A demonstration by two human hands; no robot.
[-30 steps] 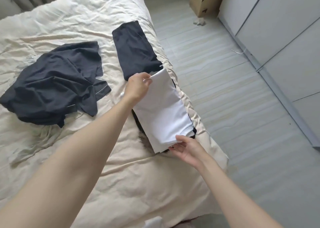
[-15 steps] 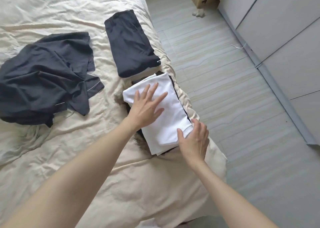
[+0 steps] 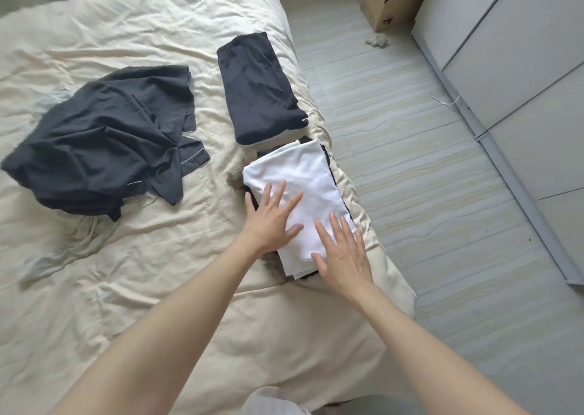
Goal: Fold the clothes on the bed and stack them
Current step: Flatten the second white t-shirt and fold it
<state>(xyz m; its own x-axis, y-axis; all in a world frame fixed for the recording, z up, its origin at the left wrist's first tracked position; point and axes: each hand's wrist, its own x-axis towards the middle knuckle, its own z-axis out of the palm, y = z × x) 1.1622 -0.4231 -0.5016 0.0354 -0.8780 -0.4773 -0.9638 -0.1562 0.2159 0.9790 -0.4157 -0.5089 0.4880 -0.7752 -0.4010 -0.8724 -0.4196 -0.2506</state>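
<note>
White folded garment [image 3: 303, 190] | left hand [image 3: 271, 217] stays flat | right hand [image 3: 343, 255] now flattened, fingers released

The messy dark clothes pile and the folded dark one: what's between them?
Only bare cream bedsheet lies between the messy dark clothes pile and the folded dark garment, as the head view shows.

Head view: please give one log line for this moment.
hands: left, right flat on white garment | dark pile: unfolded
</note>
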